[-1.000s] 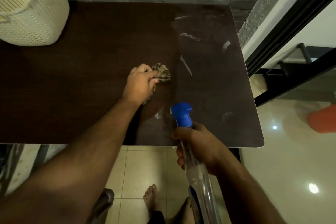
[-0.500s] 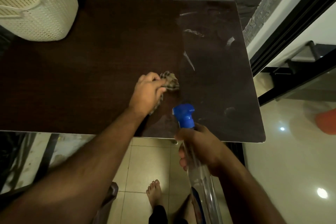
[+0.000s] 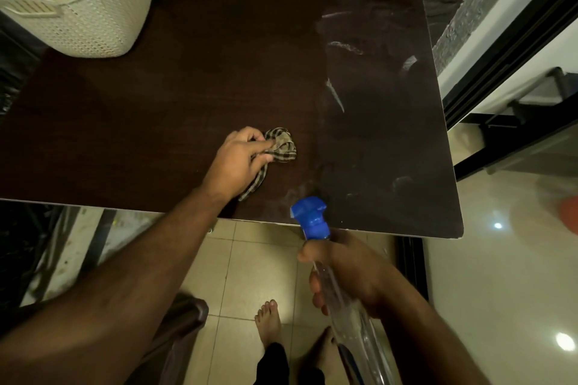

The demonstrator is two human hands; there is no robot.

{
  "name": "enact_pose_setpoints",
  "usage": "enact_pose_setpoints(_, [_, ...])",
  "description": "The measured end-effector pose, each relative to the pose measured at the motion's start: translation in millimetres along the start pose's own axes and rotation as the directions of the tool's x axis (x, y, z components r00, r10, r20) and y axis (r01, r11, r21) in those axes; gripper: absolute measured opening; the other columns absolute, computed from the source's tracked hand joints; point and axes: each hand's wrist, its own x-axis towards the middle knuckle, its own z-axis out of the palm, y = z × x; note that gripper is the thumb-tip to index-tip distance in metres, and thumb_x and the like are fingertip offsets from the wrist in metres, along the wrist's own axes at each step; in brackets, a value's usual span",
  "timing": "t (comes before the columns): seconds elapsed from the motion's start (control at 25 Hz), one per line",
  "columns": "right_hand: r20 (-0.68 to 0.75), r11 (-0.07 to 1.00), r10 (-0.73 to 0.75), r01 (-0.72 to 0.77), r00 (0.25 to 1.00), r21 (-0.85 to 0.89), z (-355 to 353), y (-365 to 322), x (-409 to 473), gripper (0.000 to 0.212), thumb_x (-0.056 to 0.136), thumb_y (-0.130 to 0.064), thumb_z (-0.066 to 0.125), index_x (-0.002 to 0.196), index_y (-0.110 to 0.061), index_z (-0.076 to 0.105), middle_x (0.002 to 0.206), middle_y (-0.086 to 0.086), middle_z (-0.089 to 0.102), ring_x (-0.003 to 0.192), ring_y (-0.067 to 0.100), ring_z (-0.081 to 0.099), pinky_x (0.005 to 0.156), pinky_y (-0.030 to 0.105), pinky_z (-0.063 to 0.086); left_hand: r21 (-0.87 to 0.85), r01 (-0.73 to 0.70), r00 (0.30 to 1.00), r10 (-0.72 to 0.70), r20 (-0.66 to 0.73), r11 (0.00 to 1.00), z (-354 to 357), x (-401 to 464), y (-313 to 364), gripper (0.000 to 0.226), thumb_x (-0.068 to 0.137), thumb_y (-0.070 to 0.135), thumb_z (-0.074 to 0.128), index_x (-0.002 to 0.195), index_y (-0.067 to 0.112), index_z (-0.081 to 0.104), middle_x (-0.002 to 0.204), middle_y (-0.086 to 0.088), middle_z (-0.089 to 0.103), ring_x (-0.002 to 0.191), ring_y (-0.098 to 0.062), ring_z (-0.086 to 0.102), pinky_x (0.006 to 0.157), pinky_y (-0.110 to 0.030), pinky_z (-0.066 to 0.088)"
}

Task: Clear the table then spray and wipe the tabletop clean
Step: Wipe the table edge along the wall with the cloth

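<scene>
Gleaming wet streaks (image 3: 336, 97) mark the dark tabletop (image 3: 156, 109).

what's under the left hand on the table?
A bunched checked cloth, gripped by the left hand against the dark tabletop. One end trails out toward the near edge. The part beneath the palm is covered, as is the tabletop there.

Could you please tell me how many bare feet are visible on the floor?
2: one foot on the tiles below the table edge, the other foot beside it, partly hidden by the spray bottle.
</scene>
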Motion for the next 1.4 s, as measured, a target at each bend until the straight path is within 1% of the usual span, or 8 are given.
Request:
enact_pose_setpoints(0.2, [-0.067,0.999,-0.035,0.035,0.997,-0.005,-8.1,-1.5,0.1,0.024,0.087,-0.019,0.062,0.108,-0.015,0.052,0.069,0.011,0.061,0.053,0.021,0.06,0.052,0.031,0.052,-0.079,0.006,1.0,-0.005,0.008,0.997,9.2,-18.5,34.5,0.025,0.084,0.021,0.069,0.108,0.024,0.071,0.106,0.002,0.057,0.095,-0.015,0.051,0.083,-0.031,0.046])
enact_pose_setpoints(0.36, [-0.078,0.996,-0.092,0.093,0.993,0.009,-20.3,-11.6,-1.3,0.022,0.087,-0.019,0.06,0.107,-0.016,0.053,0.065,0.012,0.062,0.054,0.027,0.06,0.053,0.035,0.052,-0.091,-0.287,0.939,0.299,0.17,0.954,14.3,-75.5,48.5,0.023,0.086,0.034,0.058,0.108,0.032,0.067,0.109,0.007,0.055,0.092,-0.008,0.047,0.078,-0.022,0.042])
enact_pose_setpoints(0.6, [-0.086,0.994,-0.092,0.097,0.992,0.047,-27.4,-13.4,-5.1,0.027,0.084,-0.02,0.064,0.107,-0.014,0.051,0.064,0.01,0.06,0.053,0.023,0.058,0.055,0.036,0.051,-0.001,0.198,0.976,-0.197,-0.093,0.98,5.3,1.6,23.1,0.027,0.086,0.018,0.068,0.113,0.015,0.069,0.107,-0.003,0.058,0.101,-0.024,0.052,0.088,-0.028,0.041])
enact_pose_setpoints(0.76, [-0.06,0.99,-0.142,0.142,0.988,0.006,-29.9,-19.1,-5.3,0.021,0.088,-0.022,0.06,0.106,-0.016,0.054,0.067,0.009,0.063,0.053,0.022,0.061,0.05,0.031,0.052,-0.124,-0.021,0.996,0.032,0.084,0.992,34.7,-55.7,90.5,0.012,0.084,0.035,0.05,0.092,0.036,0.058,0.105,0.008,0.052,0.092,-0.004,0.045,0.077,-0.022,0.041])
enact_pose_setpoints(0.88, [-0.045,0.989,-0.149,0.149,0.988,0.008,-34.0,-18.0,-5.3,0.022,0.088,-0.023,0.06,0.107,-0.016,0.053,0.067,0.008,0.064,0.053,0.022,0.062,0.05,0.031,0.052,-0.09,-0.207,0.966,0.218,0.138,0.974,21.3,-81.3,73.4,0.026,0.085,0.03,0.053,0.106,0.032,0.067,0.109,0.006,0.058,0.096,-0.013,0.049,0.077,-0.025,0.044])
enact_pose_setpoints(1.04, [-0.069,0.987,-0.142,0.146,0.988,0.066,-47.3,-13.9,-5.6,0.028,0.086,-0.021,0.062,0.11,-0.012,0.051,0.064,0.008,0.062,0.053,0.022,0.06,0.051,0.032,0.053,0.053,-0.058,0.998,0.058,0.015,0.997,-2.8,-26.7,16.7,0.025,0.08,0.013,0.073,0.105,0.015,0.073,0.103,-0.004,0.062,0.094,-0.027,0.056,0.082,-0.032,0.046])
enact_pose_setpoints(1.2, [-0.073,0.976,-0.164,0.172,0.984,0.134,-54.8,-17.2,-2.9,0.026,0.085,-0.02,0.063,0.107,-0.011,0.051,0.065,0.01,0.06,0.053,0.023,0.058,0.052,0.033,0.052,-0.033,0.083,0.994,-0.085,-0.072,0.996,23.9,19.6,54.0,0.025,0.082,0.016,0.071,0.106,0.015,0.072,0.101,-0.002,0.06,0.094,-0.023,0.054,0.084,-0.032,0.047])
enact_pose_setpoints(1.4, [-0.058,0.968,-0.203,0.209,0.978,0.142,-68.5,-28.3,5.2,0.025,0.086,-0.021,0.062,0.108,-0.014,0.052,0.067,0.011,0.061,0.054,0.023,0.059,0.053,0.034,0.052,-0.045,-0.193,0.981,0.194,0.012,0.98,48.2,0.9,86.2,0.019,0.085,0.026,0.062,0.102,0.023,0.069,0.102,0.004,0.057,0.09,-0.016,0.048,0.077,-0.028,0.043])
